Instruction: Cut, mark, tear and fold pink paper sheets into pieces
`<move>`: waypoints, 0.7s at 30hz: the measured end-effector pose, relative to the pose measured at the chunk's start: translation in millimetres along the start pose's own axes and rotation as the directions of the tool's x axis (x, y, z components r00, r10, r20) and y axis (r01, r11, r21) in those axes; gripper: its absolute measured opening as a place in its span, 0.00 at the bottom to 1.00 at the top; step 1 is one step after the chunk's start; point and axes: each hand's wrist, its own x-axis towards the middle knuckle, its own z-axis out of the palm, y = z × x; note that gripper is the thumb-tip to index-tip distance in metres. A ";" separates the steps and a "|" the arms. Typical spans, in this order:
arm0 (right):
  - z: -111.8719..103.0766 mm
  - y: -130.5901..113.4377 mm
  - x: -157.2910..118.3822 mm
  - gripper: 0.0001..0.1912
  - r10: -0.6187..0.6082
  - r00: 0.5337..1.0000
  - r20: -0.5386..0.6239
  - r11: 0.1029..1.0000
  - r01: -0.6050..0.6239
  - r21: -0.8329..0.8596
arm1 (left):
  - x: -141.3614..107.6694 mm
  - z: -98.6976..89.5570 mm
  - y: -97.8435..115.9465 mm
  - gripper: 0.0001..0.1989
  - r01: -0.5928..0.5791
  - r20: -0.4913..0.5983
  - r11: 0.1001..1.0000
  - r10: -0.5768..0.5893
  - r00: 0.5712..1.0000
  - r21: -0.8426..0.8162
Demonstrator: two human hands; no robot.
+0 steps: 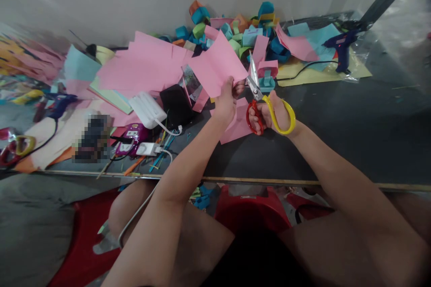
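Between the thumb and fingers of my left hand (228,101) is a sheet of pink paper (218,63), held up above the table. My right hand (271,114) grips a pair of scissors (255,89) with one red and one yellow handle loop. The scissors' blades point up and away, close to the right edge of the held sheet; whether they touch it I cannot tell. Another piece of pink paper (237,123) lies flat on the dark table (336,130), beneath my hands.
Behind my hands is a heap of folded paper pieces (235,36). Blue glue guns lie at right (341,49) and left (60,102). Stacked pink paper (141,67), a white power bank (147,110), a black pouch (177,105) and a purple power strip (133,136) sit left.
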 end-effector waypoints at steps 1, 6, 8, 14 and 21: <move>0.6 0.4 0.0 0.44 -0.002 1.000 -0.001 1.000 0.002 0.002 | 0.9 -0.1 1.7 0.09 -0.012 -0.011 1.000 0.012 1.000 -0.008; -2.0 5.0 0.5 0.42 -0.007 1.000 0.025 0.999 0.006 0.034 | -4.2 2.2 6.2 0.09 -0.044 -0.020 0.999 0.045 0.999 0.021; -4.6 6.4 0.2 0.42 -0.014 1.000 0.021 0.999 0.013 0.038 | -8.8 2.7 4.8 0.10 -0.050 0.013 0.996 0.049 0.999 0.074; -9.7 8.0 -0.6 0.42 -0.018 1.000 -0.002 0.999 0.018 0.039 | -15.5 -2.4 -2.3 0.14 -0.095 0.102 0.984 0.080 0.992 0.151; -8.4 5.8 -1.8 0.41 -0.025 1.000 -0.014 0.998 0.026 0.059 | -18.5 3.4 1.5 0.14 -0.062 0.061 0.988 0.053 0.997 0.142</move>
